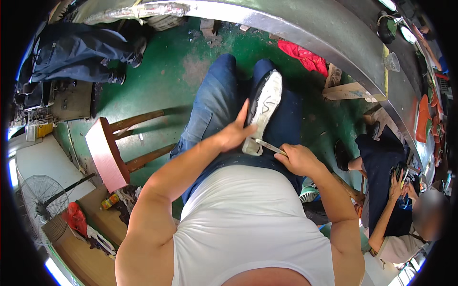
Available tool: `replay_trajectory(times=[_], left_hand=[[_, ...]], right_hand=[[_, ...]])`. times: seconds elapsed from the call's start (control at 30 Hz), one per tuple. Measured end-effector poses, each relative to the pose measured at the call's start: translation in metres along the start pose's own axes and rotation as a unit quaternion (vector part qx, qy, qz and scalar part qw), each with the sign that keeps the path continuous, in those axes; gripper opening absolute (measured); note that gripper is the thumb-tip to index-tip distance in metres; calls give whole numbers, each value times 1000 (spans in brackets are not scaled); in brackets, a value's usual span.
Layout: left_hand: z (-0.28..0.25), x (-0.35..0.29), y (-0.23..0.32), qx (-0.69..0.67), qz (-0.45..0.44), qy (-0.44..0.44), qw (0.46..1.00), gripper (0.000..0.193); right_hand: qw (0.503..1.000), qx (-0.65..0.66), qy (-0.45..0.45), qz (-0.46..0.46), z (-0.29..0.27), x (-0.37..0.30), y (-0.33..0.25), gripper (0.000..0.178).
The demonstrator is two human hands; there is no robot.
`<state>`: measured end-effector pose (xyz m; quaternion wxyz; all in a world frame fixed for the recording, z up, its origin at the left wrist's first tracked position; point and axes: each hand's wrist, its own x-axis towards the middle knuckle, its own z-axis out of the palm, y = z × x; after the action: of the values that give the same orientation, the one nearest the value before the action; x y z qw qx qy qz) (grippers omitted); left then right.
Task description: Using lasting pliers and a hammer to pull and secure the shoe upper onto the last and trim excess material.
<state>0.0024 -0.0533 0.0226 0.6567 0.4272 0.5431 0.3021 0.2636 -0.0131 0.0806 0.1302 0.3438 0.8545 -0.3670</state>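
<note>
A shoe (267, 101) lies sole up along my right thigh, its dark upper showing at the side. The bottom is whitish, with a dark wavy line near the middle. My left hand (234, 132) grips the shoe near its close end, one finger stretched along the edge. In my closed right hand (299, 160) is a thin flat tool (270, 145) with a pale, narrow shaft. Its tip reaches the near end of the sole; whether it is a blade or a brush I cannot tell.
A pink-topped stool (106, 151) stands on the left, near a wire fan (44, 202). Ahead, a long metal bench (286, 24) curves to the right, with a red cloth (304, 56) below it. Another person (386, 190) sits at right, working; someone's legs (81, 52) are far left.
</note>
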Motion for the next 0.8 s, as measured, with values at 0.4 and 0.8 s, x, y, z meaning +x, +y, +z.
replay_trajectory(times=[0.4, 0.8], left_hand=[[8, -24, -4, 29, 36, 77, 996, 89], [-88, 0, 185, -210, -103, -9, 972, 69]], right_hand=[[968, 239, 73, 35, 1, 26, 14, 34], [811, 569, 99, 90, 29, 28, 59, 49]])
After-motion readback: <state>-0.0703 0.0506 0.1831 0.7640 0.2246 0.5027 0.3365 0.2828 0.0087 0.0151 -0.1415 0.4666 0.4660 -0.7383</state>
